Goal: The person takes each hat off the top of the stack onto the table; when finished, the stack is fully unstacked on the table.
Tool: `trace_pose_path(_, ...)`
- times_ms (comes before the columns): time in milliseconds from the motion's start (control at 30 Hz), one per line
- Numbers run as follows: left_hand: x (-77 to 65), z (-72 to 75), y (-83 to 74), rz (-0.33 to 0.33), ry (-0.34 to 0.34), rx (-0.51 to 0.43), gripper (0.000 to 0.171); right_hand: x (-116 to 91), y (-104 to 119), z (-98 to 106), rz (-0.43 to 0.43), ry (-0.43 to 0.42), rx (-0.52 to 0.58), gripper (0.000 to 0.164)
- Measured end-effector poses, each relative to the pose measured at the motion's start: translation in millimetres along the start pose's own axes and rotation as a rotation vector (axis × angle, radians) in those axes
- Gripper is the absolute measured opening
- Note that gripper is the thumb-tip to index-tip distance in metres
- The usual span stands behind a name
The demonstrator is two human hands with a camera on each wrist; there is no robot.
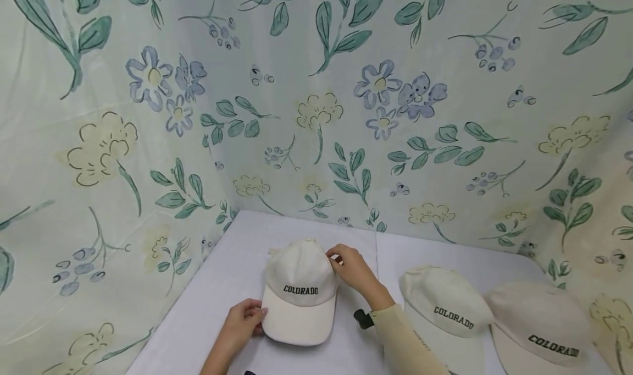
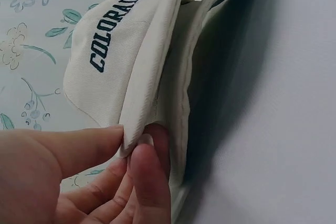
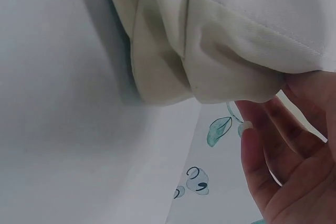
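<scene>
A cream baseball cap [image 1: 300,279] with dark COLORADO lettering lies on the white table, its brim toward me. My left hand [image 1: 239,325] pinches the brim's left edge between thumb and fingers. In the left wrist view, the upper cap [image 2: 105,90] sits over a second cap's brim [image 2: 181,98], a gap showing between the two brims. At the crown's right rear is my right hand [image 1: 352,266]. The right wrist view has this hand [image 3: 299,166] gripping the edge of the upper cap's crown [image 3: 231,61]; the lower crown [image 3: 149,66] shows beneath.
To the right lie more COLORADO caps, one cream [image 1: 445,303] and one slightly pinker [image 1: 541,323], side by side and touching. More lettering shows on a brim below the cream one. A floral curtain [image 1: 306,160] rises behind and left of the white table [image 1: 198,309].
</scene>
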State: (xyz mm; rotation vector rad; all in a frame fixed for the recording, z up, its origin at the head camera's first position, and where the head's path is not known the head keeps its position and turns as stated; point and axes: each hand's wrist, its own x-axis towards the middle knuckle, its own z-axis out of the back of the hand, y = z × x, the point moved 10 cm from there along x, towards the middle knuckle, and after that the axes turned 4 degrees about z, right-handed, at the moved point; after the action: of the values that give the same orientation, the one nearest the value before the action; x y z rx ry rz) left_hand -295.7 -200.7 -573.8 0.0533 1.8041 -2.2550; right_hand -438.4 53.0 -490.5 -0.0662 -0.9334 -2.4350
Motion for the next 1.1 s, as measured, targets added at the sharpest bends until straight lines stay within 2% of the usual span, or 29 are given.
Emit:
trace_pose_path(200, 1.3, 2.7, 2.1, 0.025, -0.002, -0.062, 0.028, 0.4, 6.1, 3.4, 0.007, -0.018, -0.01, 0.013)
trace_pose_path(500, 0.6, 4.1, 1.3, 0.114, 0.026, -0.131, 0.034, -0.5, 18.8, 17.1, 0.025, -0.065, -0.005, 0.012)
trace_pose_path(800, -1.9, 4.9, -6.2, 0.108, 0.037, -0.178, 0.037, 0.6, 26.8, 27.9, 0.027, -0.09, 0.022, 0.013)
trace_pose_path(1100, -6.0, 11.3, -26.2, 0.105, 0.006, -0.202, 0.032, 0.9, 39.6, 45.4, 0.066, -0.145, 0.019, 0.015)
